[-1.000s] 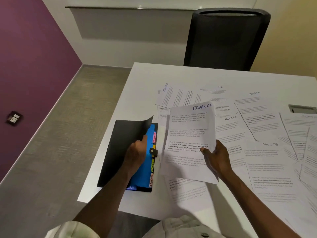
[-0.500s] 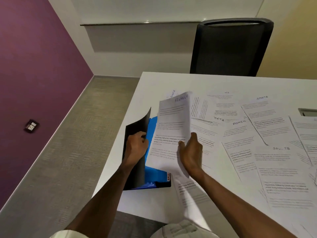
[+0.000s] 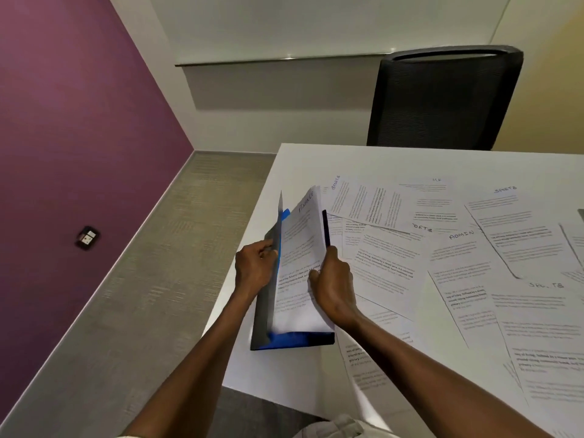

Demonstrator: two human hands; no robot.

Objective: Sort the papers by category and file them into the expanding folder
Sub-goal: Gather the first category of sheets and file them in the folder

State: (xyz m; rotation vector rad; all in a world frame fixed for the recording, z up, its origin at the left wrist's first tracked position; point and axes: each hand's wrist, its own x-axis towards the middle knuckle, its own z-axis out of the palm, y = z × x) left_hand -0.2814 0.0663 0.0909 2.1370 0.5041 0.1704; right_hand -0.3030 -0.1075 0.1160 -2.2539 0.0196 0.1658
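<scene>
Head view: since half a second ago, FINANCE sheet point(image 3: 300, 267) lowered further into folder point(image 3: 294, 339), now between black cover and blue dividers. Left hand point(image 3: 252, 273) grips front cover, holding it upright. Right hand point(image 3: 331, 286) pinches sheet's right edge, thumb on print. Folder at worktop point(image 3: 300, 159) near-left corner. Other papers point(image 3: 474, 263) spread rightward, touching and overlapping. Chair point(image 3: 442, 99) beyond.
</scene>
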